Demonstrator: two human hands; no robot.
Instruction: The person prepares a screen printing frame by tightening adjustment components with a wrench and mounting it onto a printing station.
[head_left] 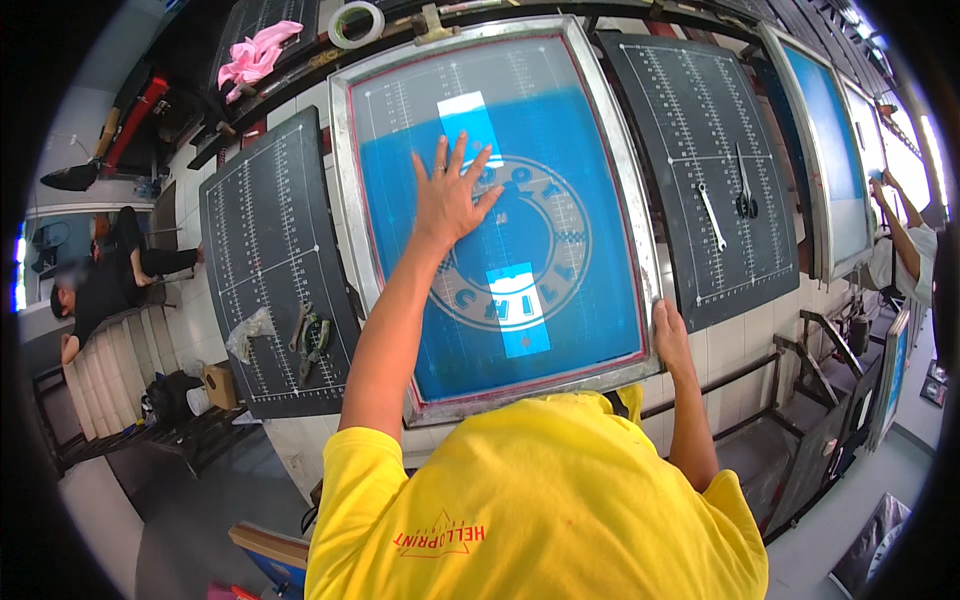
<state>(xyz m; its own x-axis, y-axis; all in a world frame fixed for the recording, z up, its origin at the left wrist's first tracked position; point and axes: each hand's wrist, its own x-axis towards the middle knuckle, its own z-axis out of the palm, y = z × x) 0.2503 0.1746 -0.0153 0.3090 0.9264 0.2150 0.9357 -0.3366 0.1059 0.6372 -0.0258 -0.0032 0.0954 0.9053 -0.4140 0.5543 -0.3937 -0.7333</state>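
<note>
The left hand is spread wide, palm down over the blue mesh of a framed screen, its fingertips reaching the upper pale patch; whether it presses or only skims cannot be told. The right hand, well off to the left hand's lower right, is narrow, curled at the frame's right side near the bottom corner; its far fingers are hidden.

The screen lies directly beneath the left hand. Its ring design sits to that hand's right and below, with a second pale patch under the ring's lower part. Whether these patches are paper or reflected light is unclear.

As far as can be judged, the screen is already in position over a marked surface, and the design is already formed in the mesh. No ink spread shows, and the right hand's placing suggests the frame's position is being checked. Exact alignment cannot be judged, so what remains there is uncertain.
</note>
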